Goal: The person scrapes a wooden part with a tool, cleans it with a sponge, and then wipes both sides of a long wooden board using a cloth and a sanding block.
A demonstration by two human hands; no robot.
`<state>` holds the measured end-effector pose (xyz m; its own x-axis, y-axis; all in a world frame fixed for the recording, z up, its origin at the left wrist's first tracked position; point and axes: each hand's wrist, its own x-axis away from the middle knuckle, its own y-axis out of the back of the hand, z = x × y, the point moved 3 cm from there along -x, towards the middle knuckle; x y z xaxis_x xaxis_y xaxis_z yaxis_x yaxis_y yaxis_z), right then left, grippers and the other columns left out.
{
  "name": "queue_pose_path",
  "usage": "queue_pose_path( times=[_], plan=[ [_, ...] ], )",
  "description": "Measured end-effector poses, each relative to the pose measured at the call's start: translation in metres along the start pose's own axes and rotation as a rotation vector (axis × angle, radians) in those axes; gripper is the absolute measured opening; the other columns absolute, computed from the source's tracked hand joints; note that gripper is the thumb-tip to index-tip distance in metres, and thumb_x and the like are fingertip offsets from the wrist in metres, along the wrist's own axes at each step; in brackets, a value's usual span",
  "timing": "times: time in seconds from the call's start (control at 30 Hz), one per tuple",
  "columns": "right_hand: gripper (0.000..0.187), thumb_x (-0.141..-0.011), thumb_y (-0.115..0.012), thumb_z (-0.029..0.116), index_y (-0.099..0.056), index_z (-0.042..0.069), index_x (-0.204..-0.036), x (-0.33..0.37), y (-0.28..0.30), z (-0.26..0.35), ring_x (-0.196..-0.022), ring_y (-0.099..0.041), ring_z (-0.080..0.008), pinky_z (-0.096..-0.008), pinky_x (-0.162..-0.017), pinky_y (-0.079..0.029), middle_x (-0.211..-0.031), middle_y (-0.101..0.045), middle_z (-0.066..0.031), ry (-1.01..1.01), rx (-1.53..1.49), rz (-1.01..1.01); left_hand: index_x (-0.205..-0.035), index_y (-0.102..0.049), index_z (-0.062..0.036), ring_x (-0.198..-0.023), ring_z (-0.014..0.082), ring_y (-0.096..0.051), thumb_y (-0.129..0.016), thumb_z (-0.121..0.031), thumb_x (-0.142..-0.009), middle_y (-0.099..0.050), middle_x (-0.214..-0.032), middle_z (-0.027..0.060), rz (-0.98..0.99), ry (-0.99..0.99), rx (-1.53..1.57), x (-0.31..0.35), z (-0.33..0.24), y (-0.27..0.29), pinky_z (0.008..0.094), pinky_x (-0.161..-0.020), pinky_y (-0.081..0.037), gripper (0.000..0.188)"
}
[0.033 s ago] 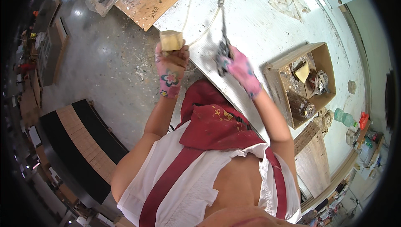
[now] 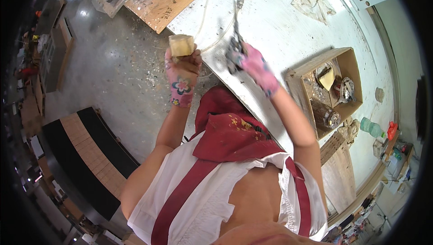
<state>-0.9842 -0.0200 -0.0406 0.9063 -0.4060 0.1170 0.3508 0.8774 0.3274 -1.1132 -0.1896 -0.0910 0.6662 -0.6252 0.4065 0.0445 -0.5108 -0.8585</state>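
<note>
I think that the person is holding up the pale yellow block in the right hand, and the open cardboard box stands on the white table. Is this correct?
Not quite: the pale yellow block is in the left hand, not the right hand, as the head view shows. The open cardboard box does stand on the white table.

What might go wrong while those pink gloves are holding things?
The yellowish block is held up in the left hand, by the edge of the white table; if it slipped, it might land on the speckled floor. The right hand holds a dark, blurred thing near a thin pale hose, so they might snag.
</note>
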Motion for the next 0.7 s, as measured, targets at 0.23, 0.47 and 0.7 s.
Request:
queue_pose_path(
  times=[0.23, 0.47, 0.7],
  plan=[
    [0.021, -0.089, -0.059, 0.026, -0.059, 0.005, -0.083, -0.194, -0.075, -0.037, -0.062, -0.049, -0.0153, -0.0319, -0.055, -0.041, -0.073, -0.054, -0.0058, -0.143, -0.568, 0.065, -0.115, -0.054, -0.0016, -0.078, 0.0238, -0.059, -0.047, -0.052, -0.087, -0.062, -0.094, 0.0125, -0.091, -0.111, -0.011, 0.012, -0.043, 0.032, 0.0326, -0.066, -0.051, 0.058],
    [0.020, -0.082, -0.060, 0.021, -0.062, 0.011, -0.098, -0.277, -0.096, -0.053, -0.066, -0.055, -0.0154, -0.0297, -0.060, -0.047, -0.078, -0.059, -0.0031, -0.149, -0.483, 0.042, -0.113, -0.056, -0.0023, -0.079, 0.0242, -0.060, -0.051, -0.050, -0.084, -0.063, -0.095, 0.0134, -0.156, -0.139, -0.051, 0.016, -0.046, 0.038, 0.0336, -0.068, -0.050, 0.056],
    [0.039, -0.086, -0.058, 0.023, -0.052, 0.005, -0.120, -0.149, -0.083, -0.033, -0.076, -0.059, -0.0127, -0.0208, -0.061, -0.050, -0.095, -0.062, -0.0095, 0.259, -0.735, 0.032, -0.120, -0.047, -0.0001, -0.069, 0.0231, -0.055, -0.052, -0.050, -0.084, -0.057, -0.103, 0.0166, 0.284, 0.368, 0.170, -0.013, -0.029, 0.031, 0.0344, -0.067, -0.049, 0.061]
  ],
)
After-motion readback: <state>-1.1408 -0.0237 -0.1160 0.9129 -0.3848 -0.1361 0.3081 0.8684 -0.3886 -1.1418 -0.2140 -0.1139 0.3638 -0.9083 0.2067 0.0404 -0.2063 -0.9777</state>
